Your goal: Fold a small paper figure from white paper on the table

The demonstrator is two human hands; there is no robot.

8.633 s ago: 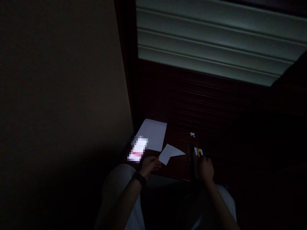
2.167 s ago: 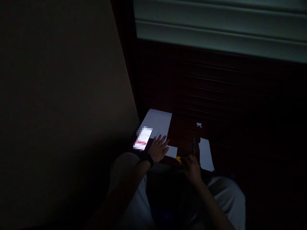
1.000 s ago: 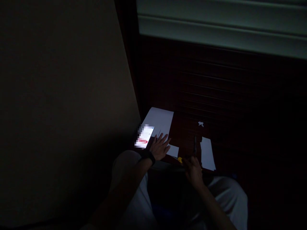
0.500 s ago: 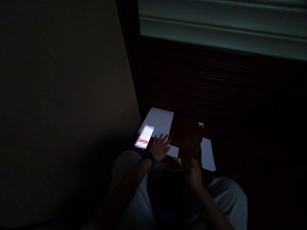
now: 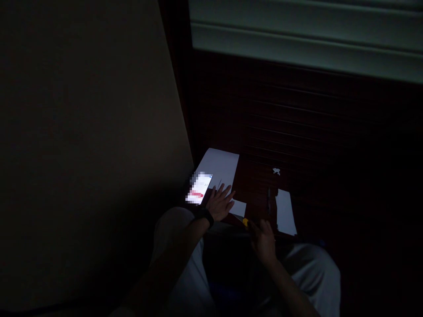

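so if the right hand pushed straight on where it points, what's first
Probably the small paper piece, just beyond the yellow tool in the right hand, then the left hand; depth unclear.

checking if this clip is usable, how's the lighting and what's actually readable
Head view: very dark overall; the phone screen glares and is pixelated; the blind gives only dim grey light; the small white sheet at the flat left hand reads clearly; the right hand and its yellow tool sink into shadow, with soft edges.

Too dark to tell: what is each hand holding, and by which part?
Right hand grips a tool just behind its yellow end; left hand lies flat on paper, holding nothing.
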